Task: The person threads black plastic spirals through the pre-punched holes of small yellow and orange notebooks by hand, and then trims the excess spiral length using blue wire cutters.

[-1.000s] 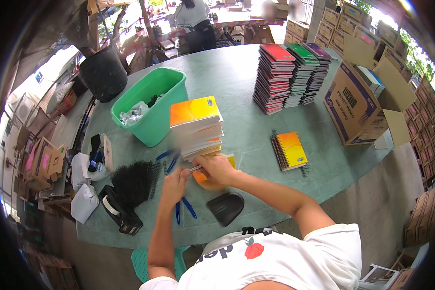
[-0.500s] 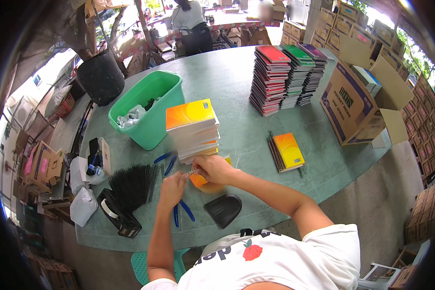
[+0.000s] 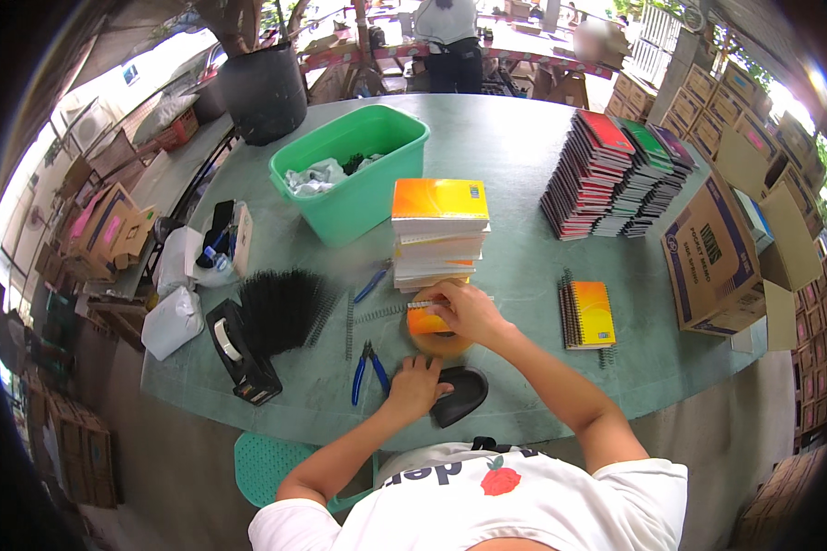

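Orange notebook [image 3: 424,323] lies on the tabletop [image 3: 524,275], just in front of the notebook stack [image 3: 439,207]. The right hand [image 3: 466,310] has its fingers closed on the upper edge, where a dark coil [image 3: 379,313] sticks out leftward; the left hand [image 3: 415,387] is loosely spread, touching a black rounded piece [image 3: 467,393]. Good handling probably means keeping the pages squared and the coil level — no forcing, lest holes tear. The right fingers hide the coil's entry, and the notebook's near part is blurred — its outline is unclear.
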`<act>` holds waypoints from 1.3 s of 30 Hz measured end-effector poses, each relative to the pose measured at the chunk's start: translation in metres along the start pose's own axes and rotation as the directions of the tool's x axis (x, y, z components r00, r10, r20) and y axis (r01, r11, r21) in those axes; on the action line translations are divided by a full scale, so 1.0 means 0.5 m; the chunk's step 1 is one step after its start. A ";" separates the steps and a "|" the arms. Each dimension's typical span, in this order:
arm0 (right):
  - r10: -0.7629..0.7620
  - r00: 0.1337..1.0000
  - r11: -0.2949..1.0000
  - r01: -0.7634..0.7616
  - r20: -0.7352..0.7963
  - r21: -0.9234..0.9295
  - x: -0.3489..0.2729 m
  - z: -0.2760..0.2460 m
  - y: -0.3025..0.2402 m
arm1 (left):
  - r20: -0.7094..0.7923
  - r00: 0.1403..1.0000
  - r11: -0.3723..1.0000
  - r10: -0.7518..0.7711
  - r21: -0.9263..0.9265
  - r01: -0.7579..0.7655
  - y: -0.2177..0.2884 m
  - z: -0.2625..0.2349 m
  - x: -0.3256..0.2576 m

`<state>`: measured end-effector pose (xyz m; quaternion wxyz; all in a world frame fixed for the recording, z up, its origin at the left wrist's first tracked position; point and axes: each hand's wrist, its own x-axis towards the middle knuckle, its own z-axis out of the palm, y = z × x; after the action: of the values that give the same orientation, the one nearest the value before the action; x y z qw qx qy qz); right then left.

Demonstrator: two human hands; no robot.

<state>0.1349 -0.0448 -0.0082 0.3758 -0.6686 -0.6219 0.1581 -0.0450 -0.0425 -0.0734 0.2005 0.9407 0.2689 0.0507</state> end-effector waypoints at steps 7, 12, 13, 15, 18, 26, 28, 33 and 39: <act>-0.105 0.993 0.993 0.102 -0.053 -0.056 -0.008 0.005 0.002 | 0.134 0.989 0.981 -0.057 -0.175 0.080 -0.013 0.011 0.001; -0.074 0.997 0.989 0.072 -0.009 -0.128 0.001 0.002 0.004 | 0.319 0.948 0.936 0.005 -0.335 0.107 -0.004 -0.005 0.024; -0.044 0.999 0.985 0.048 0.029 -0.165 -0.004 -0.023 -0.017 | 0.325 0.946 0.918 0.025 -0.382 0.107 -0.003 -0.007 0.023; 0.030 0.996 0.995 -0.022 0.082 -0.096 -0.016 -0.060 0.010 | 0.277 0.951 0.887 0.136 -0.462 0.007 -0.012 -0.030 0.007; 0.153 0.980 0.926 -0.188 0.128 0.326 -0.053 -0.080 0.109 | -0.162 0.963 0.877 0.216 -0.402 -0.264 -0.009 -0.128 0.008; 0.210 0.974 0.642 -0.199 0.081 0.740 -0.073 -0.012 0.099 | -0.218 0.971 0.982 0.095 -0.139 -0.127 -0.009 -0.177 0.015; 0.197 0.976 0.637 -0.199 0.092 0.744 -0.081 -0.018 0.095 | -0.589 0.808 0.967 0.008 -0.201 -0.157 0.002 -0.224 0.041; 0.277 0.955 0.633 -0.267 0.110 0.726 -0.078 -0.008 0.089 | -0.560 0.825 0.986 0.079 -0.078 -0.147 -0.014 -0.212 0.062; 0.211 0.977 0.760 -0.186 0.033 0.623 -0.080 -0.029 0.092 | -0.708 0.706 0.968 -0.014 -0.187 -0.169 0.028 -0.300 0.068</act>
<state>0.1706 -0.0847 -0.0408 0.5685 -0.5720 -0.4529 0.3800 -0.0396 0.0169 0.0690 0.1918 0.8297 0.2766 0.4453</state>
